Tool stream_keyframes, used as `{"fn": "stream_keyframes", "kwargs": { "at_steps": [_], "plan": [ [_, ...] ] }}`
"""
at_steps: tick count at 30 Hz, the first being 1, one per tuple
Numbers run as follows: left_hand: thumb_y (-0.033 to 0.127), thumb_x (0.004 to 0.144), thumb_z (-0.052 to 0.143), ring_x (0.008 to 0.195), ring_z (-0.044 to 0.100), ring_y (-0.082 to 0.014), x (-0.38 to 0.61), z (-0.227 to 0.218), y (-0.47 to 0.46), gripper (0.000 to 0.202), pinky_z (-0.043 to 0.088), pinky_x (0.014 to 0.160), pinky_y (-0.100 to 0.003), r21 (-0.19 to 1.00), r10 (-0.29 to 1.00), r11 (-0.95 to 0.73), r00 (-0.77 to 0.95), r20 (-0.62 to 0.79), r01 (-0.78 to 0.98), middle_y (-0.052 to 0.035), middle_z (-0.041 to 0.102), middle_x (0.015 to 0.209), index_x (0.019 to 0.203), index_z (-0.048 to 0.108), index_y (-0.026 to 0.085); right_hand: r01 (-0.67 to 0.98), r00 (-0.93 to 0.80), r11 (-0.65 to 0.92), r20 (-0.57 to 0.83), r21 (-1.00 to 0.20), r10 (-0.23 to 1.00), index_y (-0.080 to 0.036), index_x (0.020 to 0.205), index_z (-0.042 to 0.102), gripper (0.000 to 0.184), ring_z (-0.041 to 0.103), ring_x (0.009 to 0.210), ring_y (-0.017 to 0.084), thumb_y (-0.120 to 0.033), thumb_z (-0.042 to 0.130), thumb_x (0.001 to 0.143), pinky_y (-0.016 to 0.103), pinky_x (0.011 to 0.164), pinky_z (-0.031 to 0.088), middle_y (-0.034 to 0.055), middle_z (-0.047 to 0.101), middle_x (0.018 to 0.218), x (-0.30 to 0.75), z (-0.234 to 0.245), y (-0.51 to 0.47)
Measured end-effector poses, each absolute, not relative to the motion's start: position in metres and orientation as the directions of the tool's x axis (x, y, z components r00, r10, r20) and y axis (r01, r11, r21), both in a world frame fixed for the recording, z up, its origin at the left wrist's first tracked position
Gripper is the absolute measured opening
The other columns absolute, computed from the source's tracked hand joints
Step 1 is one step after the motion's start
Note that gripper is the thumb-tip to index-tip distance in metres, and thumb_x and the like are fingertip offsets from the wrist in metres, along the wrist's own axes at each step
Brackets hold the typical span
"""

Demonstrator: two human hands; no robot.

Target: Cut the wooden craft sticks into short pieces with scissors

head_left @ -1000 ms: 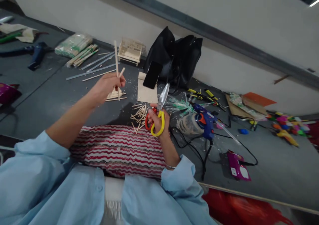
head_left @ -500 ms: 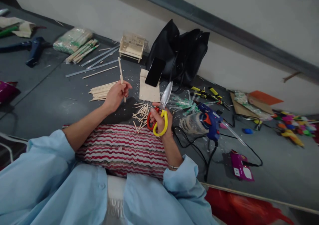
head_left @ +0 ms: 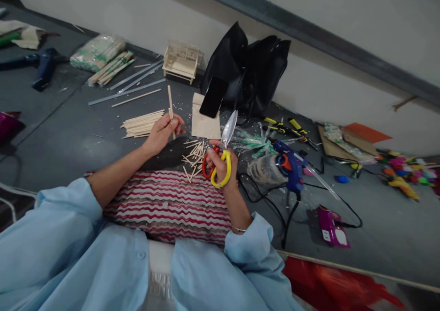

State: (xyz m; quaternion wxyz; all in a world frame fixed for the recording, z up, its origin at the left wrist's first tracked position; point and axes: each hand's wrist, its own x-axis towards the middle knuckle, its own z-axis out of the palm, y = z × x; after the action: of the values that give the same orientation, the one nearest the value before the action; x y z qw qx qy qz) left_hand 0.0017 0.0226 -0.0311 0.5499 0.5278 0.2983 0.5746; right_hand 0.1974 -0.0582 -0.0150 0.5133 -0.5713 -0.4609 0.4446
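My left hand (head_left: 161,133) pinches a long wooden stick (head_left: 170,98), nearly upright, with a shorter piece lying against its lower part. Scissors (head_left: 228,130) with one red and one yellow handle rest in my right hand (head_left: 231,168), their blades together and pointing up and away. Between the hands lies a scatter of short cut stick pieces (head_left: 196,155). A pile of longer sticks (head_left: 142,124) is just left of my left hand. Under my forearms sits a striped red and white cushion (head_left: 168,205).
A black bag (head_left: 254,72) leans at the wall, a phone (head_left: 213,97) before it. Beside it stands a small wooden model (head_left: 180,65). On the right are a blue glue gun (head_left: 292,166) on a plastic bottle (head_left: 264,169), its cord, and a purple box (head_left: 332,226).
My left hand has shifted slightly to the right with the sticks, which now stand more upright. The scissors and my right hand have hardly moved.
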Motion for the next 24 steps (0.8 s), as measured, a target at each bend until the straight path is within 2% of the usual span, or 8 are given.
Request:
{"fn": "stream_keyframes", "kwargs": {
  "at_steps": [9, 17, 21, 24],
  "plan": [
    [0.057, 0.084, 0.063, 0.055, 0.04, -0.0084, 0.002, -0.035, 0.024, 0.039, 0.054, 0.071, -0.026, 0.947, 0.95, -0.216, 0.173, 0.26, -0.238, 0.0059, 0.04, 0.058, 0.083, 0.059, 0.018, 0.074, 0.17, -0.05, -0.037, -0.996, 0.985, -0.02, 0.107, 0.065, 0.042, 0.051, 0.044, 0.007, -0.045, 0.07, 0.075, 0.019, 0.045, 0.043, -0.0072, 0.059, 0.058, 0.196, -0.011, -0.059],
    [0.062, 0.085, 0.059, 0.053, 0.039, -0.0082, 0.003, -0.039, 0.029, 0.043, 0.047, 0.057, -0.022, 0.944, 0.944, -0.262, 0.148, 0.294, -0.199, 0.0065, 0.037, 0.058, 0.082, 0.055, 0.019, 0.094, 0.157, -0.034, -0.019, -0.995, 0.987, -0.02, 0.11, 0.064, 0.043, 0.05, 0.044, 0.008, -0.046, 0.07, 0.076, 0.02, 0.045, 0.043, -0.0071, 0.058, 0.058, 0.197, -0.014, -0.059],
    [0.061, 0.088, 0.054, 0.051, 0.038, -0.0089, 0.004, -0.031, 0.027, 0.042, 0.037, 0.051, -0.023, 0.952, 0.943, -0.283, 0.15, 0.298, -0.113, 0.0053, 0.038, 0.059, 0.081, 0.054, 0.019, 0.267, 0.136, 0.059, 0.099, -0.962, 0.986, -0.022, 0.117, 0.064, 0.044, 0.051, 0.049, 0.009, -0.045, 0.067, 0.08, 0.022, 0.05, 0.046, -0.0061, 0.056, 0.064, 0.198, -0.008, -0.063],
    [0.054, 0.093, 0.05, 0.054, 0.041, -0.0106, 0.002, -0.021, 0.021, 0.037, 0.035, 0.052, -0.024, 0.936, 0.922, -0.351, 0.185, 0.339, 0.035, 0.0024, 0.043, 0.063, 0.084, 0.057, 0.019, 0.473, 0.091, 0.173, 0.243, -0.864, 0.966, -0.023, 0.12, 0.065, 0.044, 0.055, 0.062, 0.011, -0.038, 0.07, 0.079, 0.026, 0.065, 0.051, -0.002, 0.062, 0.078, 0.201, -0.006, -0.064]
  ]
}}
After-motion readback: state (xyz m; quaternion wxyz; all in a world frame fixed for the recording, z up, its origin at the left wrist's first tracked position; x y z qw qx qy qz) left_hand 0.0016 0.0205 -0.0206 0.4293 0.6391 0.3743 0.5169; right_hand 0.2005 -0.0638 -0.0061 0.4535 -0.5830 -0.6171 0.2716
